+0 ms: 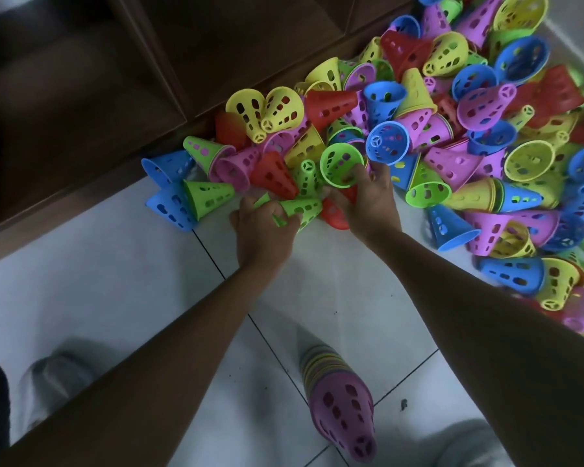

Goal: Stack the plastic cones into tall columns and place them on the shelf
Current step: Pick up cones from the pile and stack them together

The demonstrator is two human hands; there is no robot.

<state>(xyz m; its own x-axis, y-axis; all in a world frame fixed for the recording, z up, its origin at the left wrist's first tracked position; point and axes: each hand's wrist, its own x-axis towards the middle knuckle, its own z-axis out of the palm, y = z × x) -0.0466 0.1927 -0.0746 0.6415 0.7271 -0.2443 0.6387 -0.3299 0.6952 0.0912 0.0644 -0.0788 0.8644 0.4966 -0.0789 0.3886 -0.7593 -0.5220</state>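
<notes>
Bottom centre: tall nested column of perforated plastic cones (339, 404), purple one outermost, standing on the white tiled floor (115, 281) between the person's knees. Mid frame: left hand (262, 227) curled round a green perforated cone (300, 210) lying on its side; right hand (368, 200) grips the rim of another green cone, open mouth up (341, 165). Hands close together, not touching. Beyond, centre to upper right: loose pile of blue, yellow, red, purple, green cones (452, 129), against the dark brown wooden shelf (81, 96) at upper left.

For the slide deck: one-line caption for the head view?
Both hands grip green cones, left hand and right hand, at the edge of a multicolour pile; a stacked column stands nearby.
</notes>
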